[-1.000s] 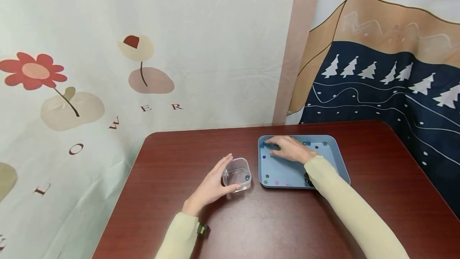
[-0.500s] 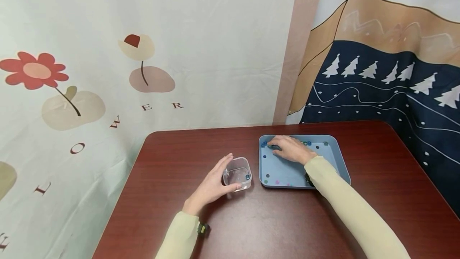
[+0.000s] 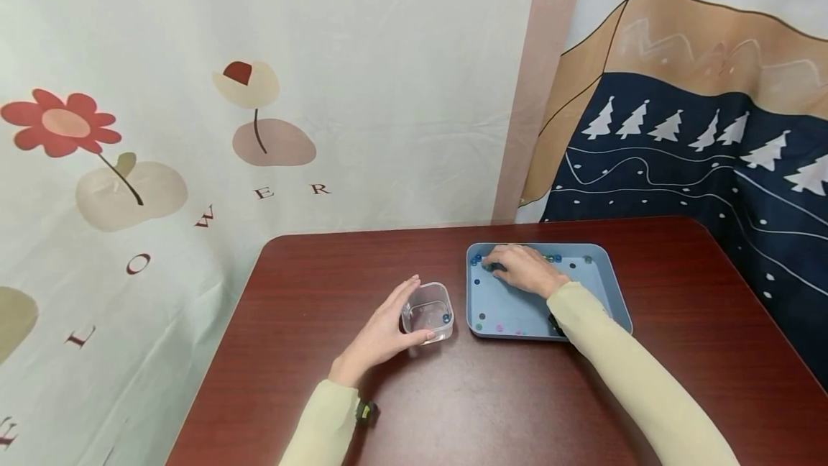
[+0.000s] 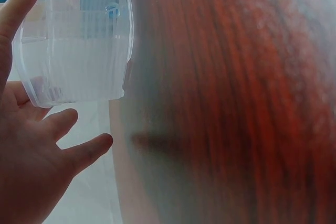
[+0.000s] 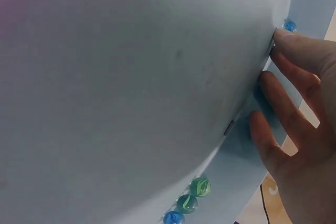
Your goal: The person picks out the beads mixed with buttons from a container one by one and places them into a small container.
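My left hand (image 3: 378, 336) grips a small clear plastic box (image 3: 428, 308) on the table, thumb on the near side and fingers at the far side. A blue marble (image 3: 446, 318) lies in the box, also visible through its wall in the left wrist view. My right hand (image 3: 525, 268) reaches into the blue tray (image 3: 517, 308), fingertips down at its far left. In the right wrist view the thumb and forefinger tips of the right hand (image 5: 304, 108) come together at the tray floor, beside a blue marble (image 5: 290, 25). I cannot tell what lies between them.
Green and blue marbles (image 5: 187, 203) line the tray's far side. Small flat dark pieces (image 3: 477, 282) and a pink piece (image 3: 499, 328) lie about the tray. The brown table (image 3: 310, 293) meets a printed curtain (image 3: 388, 92) at the back.
My right hand has shifted slightly right along the tray's far side, its fingertips drawing in toward the thumb. The left hand and the plastic box stay in place.
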{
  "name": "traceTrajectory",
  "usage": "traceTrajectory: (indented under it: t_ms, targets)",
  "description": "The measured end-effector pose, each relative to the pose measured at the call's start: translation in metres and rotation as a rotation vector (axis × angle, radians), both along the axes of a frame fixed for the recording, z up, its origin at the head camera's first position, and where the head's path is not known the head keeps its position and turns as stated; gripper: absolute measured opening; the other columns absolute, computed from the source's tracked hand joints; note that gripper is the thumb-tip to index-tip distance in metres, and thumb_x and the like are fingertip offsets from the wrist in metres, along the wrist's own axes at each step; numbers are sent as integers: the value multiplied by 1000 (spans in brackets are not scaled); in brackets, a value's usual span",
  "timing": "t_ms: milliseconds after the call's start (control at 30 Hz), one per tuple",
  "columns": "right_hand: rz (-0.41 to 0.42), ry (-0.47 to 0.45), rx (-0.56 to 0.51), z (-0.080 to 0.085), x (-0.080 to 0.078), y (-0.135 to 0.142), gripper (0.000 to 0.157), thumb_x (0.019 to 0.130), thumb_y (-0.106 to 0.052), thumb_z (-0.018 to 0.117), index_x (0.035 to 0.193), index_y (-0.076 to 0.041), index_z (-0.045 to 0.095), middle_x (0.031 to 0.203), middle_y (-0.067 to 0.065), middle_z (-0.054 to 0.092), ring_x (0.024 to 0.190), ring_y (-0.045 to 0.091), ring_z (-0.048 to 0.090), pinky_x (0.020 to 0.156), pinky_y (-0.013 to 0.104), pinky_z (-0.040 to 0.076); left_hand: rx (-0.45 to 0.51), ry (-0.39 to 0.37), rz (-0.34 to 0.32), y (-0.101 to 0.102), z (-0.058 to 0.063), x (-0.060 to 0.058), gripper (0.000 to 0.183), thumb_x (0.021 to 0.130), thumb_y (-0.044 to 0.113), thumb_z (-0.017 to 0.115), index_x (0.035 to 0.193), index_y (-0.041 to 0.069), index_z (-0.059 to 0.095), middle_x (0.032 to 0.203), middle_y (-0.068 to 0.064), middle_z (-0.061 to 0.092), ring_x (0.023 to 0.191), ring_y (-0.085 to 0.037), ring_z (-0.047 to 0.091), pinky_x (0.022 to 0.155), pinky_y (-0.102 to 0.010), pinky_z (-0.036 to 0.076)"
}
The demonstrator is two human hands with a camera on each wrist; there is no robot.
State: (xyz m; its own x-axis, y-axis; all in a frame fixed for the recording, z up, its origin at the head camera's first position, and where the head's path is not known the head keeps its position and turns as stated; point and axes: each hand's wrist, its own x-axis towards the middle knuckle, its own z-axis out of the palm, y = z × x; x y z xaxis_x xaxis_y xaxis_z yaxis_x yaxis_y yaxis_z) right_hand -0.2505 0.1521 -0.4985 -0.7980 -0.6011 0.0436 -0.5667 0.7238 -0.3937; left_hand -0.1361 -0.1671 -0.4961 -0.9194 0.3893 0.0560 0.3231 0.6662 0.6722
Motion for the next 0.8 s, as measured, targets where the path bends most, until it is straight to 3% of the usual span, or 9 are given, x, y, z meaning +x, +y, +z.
traceTrajectory:
  t_ms: [467,800]
  targets:
    - [18,45,-53,-5,-1,2,25,94,-4,76,118,-11,78,116,4,73,109,21,68,97,44,55,2,2,3,0,1,0,96,84,39,87,161,10,37,168,-2,31,151,-24,34,119,-50,34]
    - [21,32,-115,18,4,4,22,95,-8,75,116,-9,78,116,4,72,107,22,69,92,45,57,13,-7,-8,-2,2,1,96,85,38,86,161,10,36,169,-1,29,153,-23,31,120,-49,33]
